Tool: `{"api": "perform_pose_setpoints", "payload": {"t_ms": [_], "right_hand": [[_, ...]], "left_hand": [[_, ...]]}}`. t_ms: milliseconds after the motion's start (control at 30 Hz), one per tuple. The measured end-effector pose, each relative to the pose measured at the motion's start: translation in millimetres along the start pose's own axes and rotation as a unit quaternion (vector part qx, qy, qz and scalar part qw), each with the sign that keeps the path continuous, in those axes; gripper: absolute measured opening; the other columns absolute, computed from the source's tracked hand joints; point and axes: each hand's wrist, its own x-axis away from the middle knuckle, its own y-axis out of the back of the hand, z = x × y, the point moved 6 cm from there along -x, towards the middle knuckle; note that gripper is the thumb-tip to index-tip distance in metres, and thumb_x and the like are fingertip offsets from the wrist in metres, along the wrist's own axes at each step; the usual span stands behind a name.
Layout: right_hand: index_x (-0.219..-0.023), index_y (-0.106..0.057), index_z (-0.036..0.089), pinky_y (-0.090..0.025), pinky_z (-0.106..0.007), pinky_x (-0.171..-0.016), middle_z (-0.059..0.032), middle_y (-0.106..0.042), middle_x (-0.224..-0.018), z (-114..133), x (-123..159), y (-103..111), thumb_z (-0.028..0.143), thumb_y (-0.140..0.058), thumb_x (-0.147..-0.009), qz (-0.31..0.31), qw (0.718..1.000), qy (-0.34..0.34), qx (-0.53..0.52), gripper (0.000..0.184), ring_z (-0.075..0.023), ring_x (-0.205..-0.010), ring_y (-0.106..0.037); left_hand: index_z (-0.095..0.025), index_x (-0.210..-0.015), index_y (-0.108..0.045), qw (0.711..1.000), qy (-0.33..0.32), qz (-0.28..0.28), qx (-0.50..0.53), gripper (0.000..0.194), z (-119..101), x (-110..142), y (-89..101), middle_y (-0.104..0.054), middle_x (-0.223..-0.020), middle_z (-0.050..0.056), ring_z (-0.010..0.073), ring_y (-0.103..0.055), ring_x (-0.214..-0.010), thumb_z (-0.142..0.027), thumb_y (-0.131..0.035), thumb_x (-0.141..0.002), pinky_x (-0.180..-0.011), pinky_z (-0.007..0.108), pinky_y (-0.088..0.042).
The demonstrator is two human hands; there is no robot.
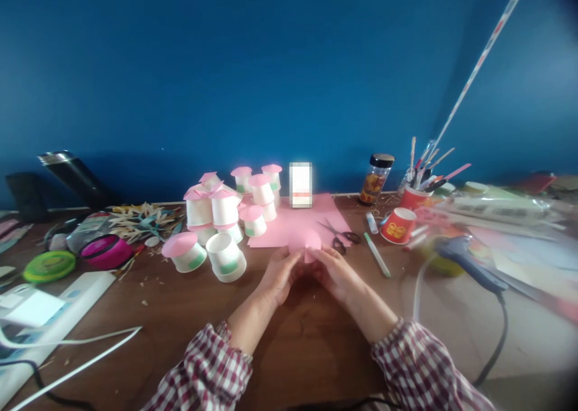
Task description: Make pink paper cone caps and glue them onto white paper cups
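- Nearest to the person's body, checked sleeves (212, 363) are pushed up the forearms, above the table (289, 363).
- The left hand (283, 272) grasps the left side of a small pink piece (304, 242), thumb on top; from here I can't make out all the fingers underneath.
- The right hand (333, 271) grasps the same piece from its right side, so the piece sits between the two hands, its near edge under the thumbs.
- Just beyond the right hand lie open scissors (339, 237), blades over the pink sheets (271, 233); those sheets spread out past both hands.
- To the right of the right hand there's a marker (377, 255), then, farther out, a blue glue gun (469, 260) with its cord.
- Left of the left hand and a little beyond stands an uncapped stack of white cups (223, 254); next to it and behind are more cups with pink tops (183, 245).
- Beyond the right hand, off to its right, I see a red cup (398, 225), a dark-lidded jar (377, 179) and a pen cup (414, 198).
- Farthest off is the blue wall (271, 74).
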Motion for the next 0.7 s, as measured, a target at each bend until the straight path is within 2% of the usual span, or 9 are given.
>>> {"api": "perform_pose_setpoints", "payload": {"t_ms": [133,267,333,467,700], "right_hand": [[-0.071,-0.062,0.016,-0.035,-0.017,-0.045,0.0047,-0.058,-0.057,0.0,-0.5,0.3,0.031,-0.079,-0.059,0.003,1.000,0.008,0.002,0.026,-0.0047,-0.047,-0.047],[-0.068,-0.061,0.015,-0.033,-0.016,-0.043,0.0055,-0.054,-0.052,-2.3,-1.3,1.3,0.027,-0.080,-0.058,0.005,1.000,0.002,0.019,0.025,-0.0044,-0.046,-0.045],[-0.070,-0.062,0.015,-0.033,-0.016,-0.043,0.0046,-0.056,-0.054,-2.8,-1.2,2.6,0.028,-0.079,-0.059,-0.006,1.000,-0.002,0.022,0.025,-0.0050,-0.046,-0.046],[-0.073,-0.063,0.016,-0.034,-0.017,-0.041,0.0038,-0.060,-0.059,-4.2,-1.0,7.7,0.026,-0.080,-0.058,-0.039,0.999,-0.019,0.009,0.024,-0.0052,-0.046,-0.049],[-0.074,-0.064,0.016,-0.036,-0.016,-0.043,0.0030,-0.061,-0.060,-5.5,-3.2,8.3,0.026,-0.077,-0.063,-0.003,1.000,-0.028,-0.014,0.020,-0.0057,-0.048,-0.049]], "left_hand": [[-0.016,-0.083,-0.063,1.000,0.011,-0.025,0.004,0.030,3.2,-1.8,4.9,-0.060,-0.066,0.000,0.0074,-0.054,-0.053,-0.038,-0.073,-0.065,-0.046,0.017,-0.039],[-0.015,-0.074,-0.060,0.997,-0.024,-0.057,-0.049,0.031,-0.5,-3.4,11.3,-0.049,-0.055,-0.005,0.0016,-0.035,-0.040,-0.043,-0.071,-0.066,-0.037,0.015,-0.022],[-0.014,-0.072,-0.061,0.995,-0.043,-0.053,-0.079,0.030,-2.6,-4.2,11.8,-0.048,-0.054,-0.005,0.0010,-0.030,-0.039,-0.041,-0.071,-0.066,-0.037,0.015,-0.019],[-0.013,-0.071,-0.063,0.990,-0.073,-0.042,-0.110,0.029,-4.7,-5.4,11.3,-0.050,-0.054,-0.004,0.0018,-0.030,-0.041,-0.041,-0.071,-0.066,-0.039,0.016,-0.022],[-0.014,-0.072,-0.066,0.994,-0.062,-0.026,-0.087,0.029,-1.4,-5.4,8.5,-0.054,-0.054,-0.003,0.0020,-0.032,-0.042,-0.042,-0.072,-0.064,-0.039,0.016,-0.022]]}}
